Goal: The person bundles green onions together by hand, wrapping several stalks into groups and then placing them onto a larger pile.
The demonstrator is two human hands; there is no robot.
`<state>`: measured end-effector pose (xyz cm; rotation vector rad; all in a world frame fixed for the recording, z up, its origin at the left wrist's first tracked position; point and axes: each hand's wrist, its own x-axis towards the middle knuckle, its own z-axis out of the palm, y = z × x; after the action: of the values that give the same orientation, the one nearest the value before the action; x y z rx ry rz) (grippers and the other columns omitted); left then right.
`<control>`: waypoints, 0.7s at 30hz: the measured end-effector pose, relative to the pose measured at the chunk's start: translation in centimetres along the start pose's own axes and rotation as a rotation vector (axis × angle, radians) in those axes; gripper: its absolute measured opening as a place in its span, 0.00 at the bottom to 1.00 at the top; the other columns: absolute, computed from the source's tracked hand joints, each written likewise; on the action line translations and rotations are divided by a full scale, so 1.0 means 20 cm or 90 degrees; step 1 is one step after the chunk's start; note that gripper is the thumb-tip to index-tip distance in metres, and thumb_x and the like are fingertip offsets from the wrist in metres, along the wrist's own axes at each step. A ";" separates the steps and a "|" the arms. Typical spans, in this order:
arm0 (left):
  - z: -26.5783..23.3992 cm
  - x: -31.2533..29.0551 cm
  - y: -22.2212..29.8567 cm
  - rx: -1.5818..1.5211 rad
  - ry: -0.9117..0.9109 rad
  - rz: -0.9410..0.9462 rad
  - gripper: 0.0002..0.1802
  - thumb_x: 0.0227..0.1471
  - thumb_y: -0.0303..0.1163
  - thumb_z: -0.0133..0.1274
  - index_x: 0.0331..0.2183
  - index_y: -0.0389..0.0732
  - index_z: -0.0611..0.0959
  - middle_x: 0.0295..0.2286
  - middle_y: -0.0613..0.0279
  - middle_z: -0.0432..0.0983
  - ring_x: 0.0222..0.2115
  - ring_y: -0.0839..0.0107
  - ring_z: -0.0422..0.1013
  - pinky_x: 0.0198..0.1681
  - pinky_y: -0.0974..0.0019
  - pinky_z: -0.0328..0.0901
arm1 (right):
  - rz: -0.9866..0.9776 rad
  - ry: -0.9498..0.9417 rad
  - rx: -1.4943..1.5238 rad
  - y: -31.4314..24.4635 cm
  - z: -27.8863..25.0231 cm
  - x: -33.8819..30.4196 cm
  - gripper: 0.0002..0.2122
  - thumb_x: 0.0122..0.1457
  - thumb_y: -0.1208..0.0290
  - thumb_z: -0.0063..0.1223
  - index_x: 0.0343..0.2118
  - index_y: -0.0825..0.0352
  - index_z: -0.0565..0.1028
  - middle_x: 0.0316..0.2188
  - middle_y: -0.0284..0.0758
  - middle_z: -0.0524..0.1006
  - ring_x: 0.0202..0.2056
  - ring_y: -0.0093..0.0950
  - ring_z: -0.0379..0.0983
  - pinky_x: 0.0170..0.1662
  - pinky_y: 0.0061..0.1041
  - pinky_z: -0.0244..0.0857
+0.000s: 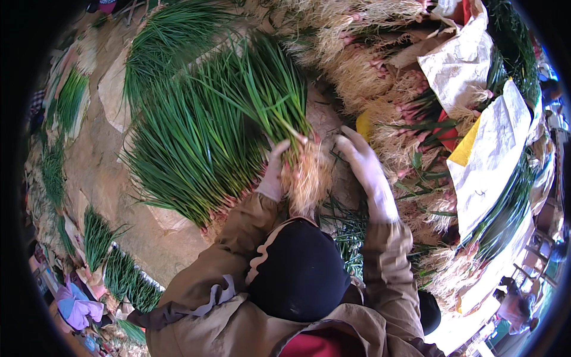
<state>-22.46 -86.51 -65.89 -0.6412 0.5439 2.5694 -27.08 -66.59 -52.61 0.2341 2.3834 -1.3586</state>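
My left hand [275, 172], in a pale glove, is closed on the left side of a bunch of green garlic [306, 166]. The bunch has long green leaves pointing away from me, pinkish bulbs and straw-coloured roots hanging toward me. To its right, my gloved right hand [366, 166] is raised with fingers apart, holding nothing. A gap shows between that hand and the roots. Just left of my left hand lies a wide row of green garlic [199, 143], leaves away from me and bulbs toward me.
Another leafy pile [169, 44] lies farther back on the brown ground [101, 172]. Rooted bunches [410, 119] are heaped on the right, partly under white sacks [491, 160]. A dark rounded cloth shape [297, 273] sits between my forearms. A person [516, 306] is at the far lower right.
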 end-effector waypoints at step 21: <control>0.10 -0.30 0.21 0.345 0.086 -0.029 0.19 0.59 0.38 0.50 0.48 0.36 0.75 0.42 0.61 0.73 0.42 0.72 0.69 0.46 0.68 0.64 | 0.190 -0.060 0.088 0.44 0.76 -0.16 0.32 0.55 0.65 0.57 0.59 0.76 0.59 0.41 0.55 0.76 0.39 0.47 0.76 0.40 0.40 0.70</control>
<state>-20.39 -90.91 -60.02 -0.6186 1.1968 2.1963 -17.53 -74.85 -65.20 0.5294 2.0806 -1.3590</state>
